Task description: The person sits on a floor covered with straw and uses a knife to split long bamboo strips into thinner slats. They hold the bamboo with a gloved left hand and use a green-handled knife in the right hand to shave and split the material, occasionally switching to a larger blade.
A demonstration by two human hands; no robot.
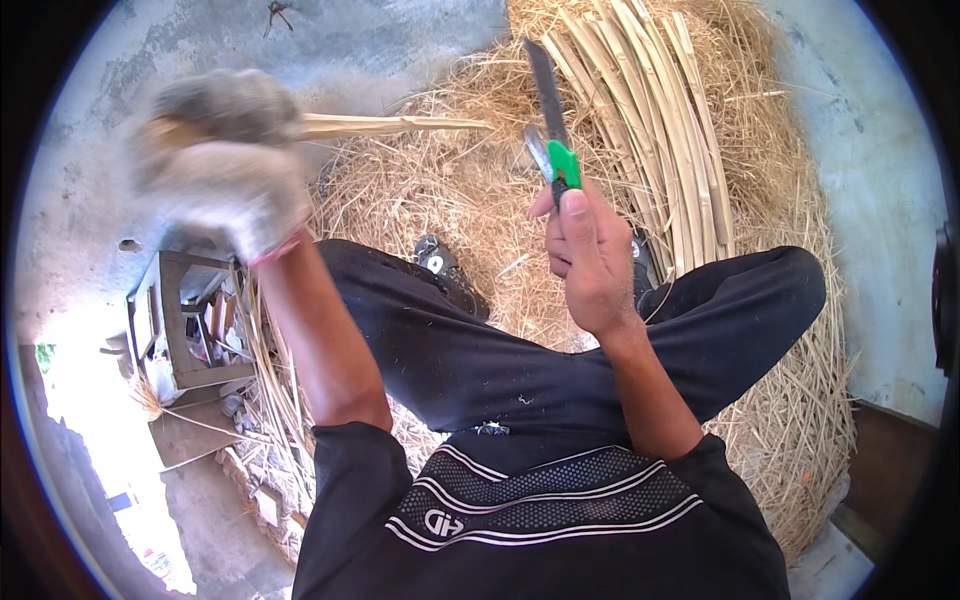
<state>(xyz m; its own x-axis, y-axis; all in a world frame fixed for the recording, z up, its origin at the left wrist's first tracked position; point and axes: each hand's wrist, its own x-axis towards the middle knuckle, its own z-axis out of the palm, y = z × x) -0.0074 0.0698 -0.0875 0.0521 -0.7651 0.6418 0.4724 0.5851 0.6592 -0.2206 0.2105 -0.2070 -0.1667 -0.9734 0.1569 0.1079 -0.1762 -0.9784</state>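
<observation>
We note the blurred, gloved left hand (225,165) clamped on a pale strip (395,125); the right hand (592,250) grips a green-handled knife (564,163).

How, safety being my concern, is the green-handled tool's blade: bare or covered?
Bare: its dark blade stands out uncovered beyond the right hand.

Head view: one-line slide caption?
Gloved left hand, motion-blurred, grips a bamboo strip; bare right hand holds a green-handled knife; more strips lie on shavings.
</observation>
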